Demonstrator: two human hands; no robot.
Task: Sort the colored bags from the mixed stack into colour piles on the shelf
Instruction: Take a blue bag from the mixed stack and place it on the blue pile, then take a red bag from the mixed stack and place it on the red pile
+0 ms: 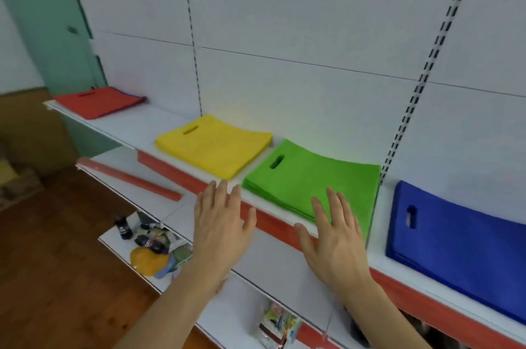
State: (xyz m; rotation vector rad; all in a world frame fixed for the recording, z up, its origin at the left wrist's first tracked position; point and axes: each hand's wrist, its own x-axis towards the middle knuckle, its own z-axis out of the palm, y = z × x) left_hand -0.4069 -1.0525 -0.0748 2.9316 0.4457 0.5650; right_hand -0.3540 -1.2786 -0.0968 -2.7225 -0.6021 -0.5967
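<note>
Four flat piles of bags lie along the white shelf (133, 129). A red pile (99, 102) with a blue edge showing beneath it sits far left, then a yellow pile (213, 146), a green pile (310, 180) and a blue pile (461, 246) at the right. My left hand (220, 223) hovers with fingers spread just in front of the shelf's red lip, between the yellow and green piles, holding nothing. My right hand (333, 234) is also spread flat, its fingertips over the near edge of the green pile.
A white back panel with slotted uprights (421, 84) rises behind the shelf. Lower shelves hold a red strip (133, 178), small bottles and packets (150, 243) and more packets (276, 326). Wooden floor (57, 277) lies at the left, a green door (48, 21) beyond.
</note>
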